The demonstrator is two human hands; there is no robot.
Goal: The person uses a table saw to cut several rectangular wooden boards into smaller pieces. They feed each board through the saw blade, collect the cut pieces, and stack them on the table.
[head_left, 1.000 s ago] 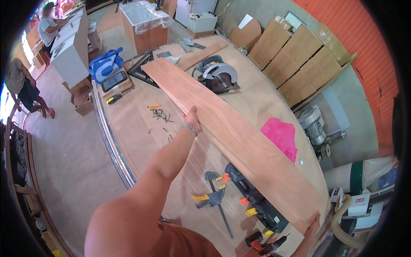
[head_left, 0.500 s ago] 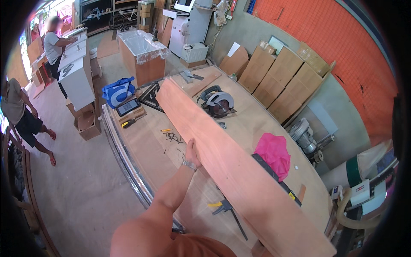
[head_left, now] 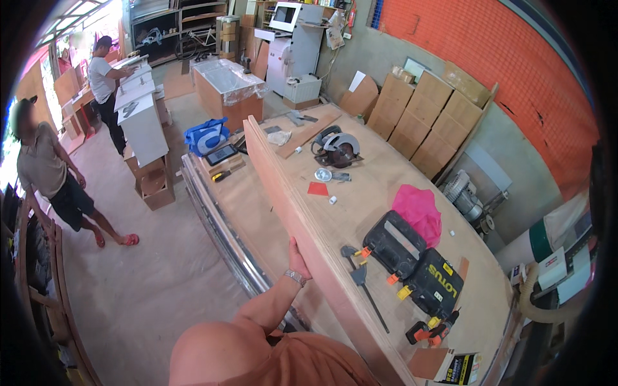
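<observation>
A long plywood board (head_left: 277,174) stands tilted up on edge over the worktable, running from the far left side toward me. My left hand (head_left: 299,262) grips its left face near the middle, thumb up and the other fingers hidden under the board. A metal-band watch is on that wrist. My right hand is not in view. Just right of the board lies a bar clamp (head_left: 364,286). Beyond it is an open black tool case (head_left: 428,267) with orange and yellow latches. An orange-and-black cordless drill (head_left: 434,331) lies nearer me.
The worktable (head_left: 380,183) bears a circular saw (head_left: 336,149), a pink plastic bag (head_left: 418,212), a tablet (head_left: 221,154) and a yellow-handled tool (head_left: 220,175). Wooden panels (head_left: 425,106) lean on the wall. One person (head_left: 55,167) stands at left; another (head_left: 106,80) works at a white cabinet (head_left: 141,122).
The board has tipped from showing its broad face to standing on edge. The tool case, drill and whole clamp now show; the pile of screws is hidden. My view has shifted left.
</observation>
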